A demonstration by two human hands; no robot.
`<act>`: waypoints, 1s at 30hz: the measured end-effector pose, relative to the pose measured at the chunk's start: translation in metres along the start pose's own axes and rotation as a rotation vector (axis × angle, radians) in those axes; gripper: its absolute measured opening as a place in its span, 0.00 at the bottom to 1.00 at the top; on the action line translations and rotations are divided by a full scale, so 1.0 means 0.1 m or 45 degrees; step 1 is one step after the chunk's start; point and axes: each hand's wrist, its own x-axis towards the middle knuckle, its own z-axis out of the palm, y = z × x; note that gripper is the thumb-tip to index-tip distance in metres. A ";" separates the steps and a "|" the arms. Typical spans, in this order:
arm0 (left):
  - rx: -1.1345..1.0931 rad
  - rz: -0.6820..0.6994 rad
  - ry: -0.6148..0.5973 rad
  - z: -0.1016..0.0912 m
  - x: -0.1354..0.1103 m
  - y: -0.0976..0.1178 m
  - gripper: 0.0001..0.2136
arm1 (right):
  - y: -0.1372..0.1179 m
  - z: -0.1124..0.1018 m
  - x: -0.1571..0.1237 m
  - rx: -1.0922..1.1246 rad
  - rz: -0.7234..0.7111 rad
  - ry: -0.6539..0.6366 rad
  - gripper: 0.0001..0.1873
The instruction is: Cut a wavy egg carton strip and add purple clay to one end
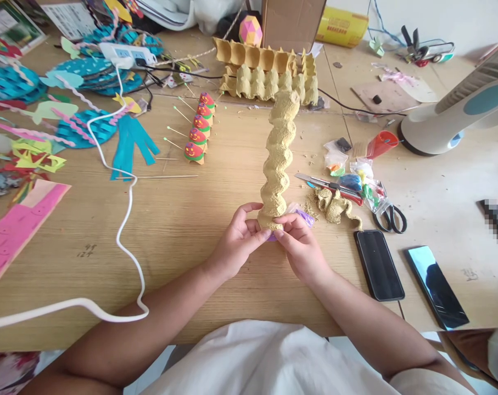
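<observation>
A long strip of egg-carton cups (278, 156) points away from me over the middle of the table. My left hand (241, 237) pinches its near end from the left, thumb and fingers on the cardboard. From the right, my right hand (300, 244) grips the same end, its thumb close to the left thumb. Something purple (305, 217) lies by the right fingers, partly hidden. Torn egg-carton scraps (335, 207) rest to the right, beside a utility knife (331, 186). Painted egg-carton caterpillar pieces (199, 129) with faces stand in a row to the left, with green-tipped sticks.
More egg cartons (269, 74) lie at the back. Black-handled scissors (391, 218), a red cup (384, 144) and two phones (379, 266) are on the right, below a grey-white lamp base (438, 120). A white cable (127, 225) snakes across the left, near blue paper crafts (88, 129).
</observation>
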 end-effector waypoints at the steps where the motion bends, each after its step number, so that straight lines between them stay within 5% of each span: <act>1: 0.012 0.005 0.002 0.00 0.00 0.00 0.26 | 0.00 0.00 0.00 -0.003 -0.001 -0.003 0.15; 30: 0.023 0.043 0.045 -0.05 0.00 0.02 0.23 | 0.01 -0.03 0.01 -0.008 0.039 -0.080 0.14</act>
